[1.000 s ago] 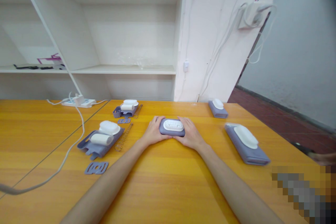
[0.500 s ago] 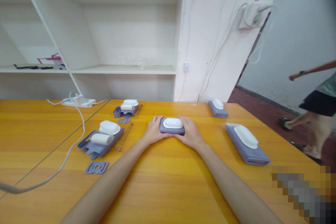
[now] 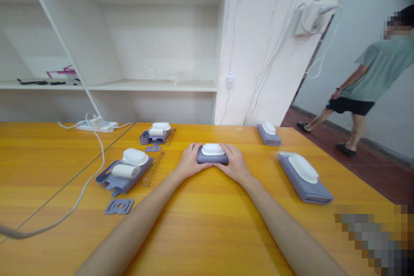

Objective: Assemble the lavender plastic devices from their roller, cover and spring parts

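Note:
Between my two hands, in the middle of the table, is a grey-purple plastic case (image 3: 212,158). A white oval piece (image 3: 213,149) with a bristled or knobbed top sits on it. My left hand (image 3: 190,160) grips the case's left end, and my right hand (image 3: 233,162) grips its right end. Both thumbs lie along the near side and almost meet. Left of my hands lies an open grey-purple case (image 3: 121,184) bearing a white cylinder (image 3: 125,171) and a white oval piece (image 3: 135,157). Beside it are a coil spring (image 3: 153,170) and a flat slotted plate (image 3: 119,206).
A similar set of parts (image 3: 155,133) lies farther back on the left. Two grey-purple cases (image 3: 305,179) (image 3: 269,135) with white ovals on top stand at the right. A power strip (image 3: 98,126) and cable (image 3: 93,159) cross the left side. Someone (image 3: 371,73) walks beyond the table.
The held case has tilted a little, showing more of its near side and less of the white top. Both hands stay nearly in place. The walking person has come farther into view.

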`<action>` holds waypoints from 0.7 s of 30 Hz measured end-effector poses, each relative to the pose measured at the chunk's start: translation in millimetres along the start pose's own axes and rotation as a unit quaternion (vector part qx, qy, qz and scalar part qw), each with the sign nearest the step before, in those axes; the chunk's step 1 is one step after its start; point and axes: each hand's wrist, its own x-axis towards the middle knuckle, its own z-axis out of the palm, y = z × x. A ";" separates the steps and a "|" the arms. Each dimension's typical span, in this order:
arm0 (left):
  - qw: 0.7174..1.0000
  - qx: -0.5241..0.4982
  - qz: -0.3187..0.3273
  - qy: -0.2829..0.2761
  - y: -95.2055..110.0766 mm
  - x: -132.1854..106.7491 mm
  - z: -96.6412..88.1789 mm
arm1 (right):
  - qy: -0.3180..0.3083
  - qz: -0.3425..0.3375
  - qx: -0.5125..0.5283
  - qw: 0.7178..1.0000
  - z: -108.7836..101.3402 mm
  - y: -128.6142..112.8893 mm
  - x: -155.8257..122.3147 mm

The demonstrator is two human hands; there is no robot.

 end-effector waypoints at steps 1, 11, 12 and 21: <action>1.000 0.000 0.000 0.001 0.2 0.0 -0.1 | 0.000 0.002 -0.001 1.000 0.1 -0.1 0.2; 1.000 0.015 -0.002 -0.005 0.9 0.8 0.0 | -0.005 0.013 -0.020 1.000 2.1 -0.1 0.8; 1.000 0.016 -0.002 -0.003 0.9 0.8 0.0 | -0.006 0.015 -0.025 1.000 2.3 0.0 0.8; 1.000 0.027 -0.004 -0.005 4.2 0.8 -1.8 | -0.011 0.030 -0.056 0.998 1.8 -1.7 1.8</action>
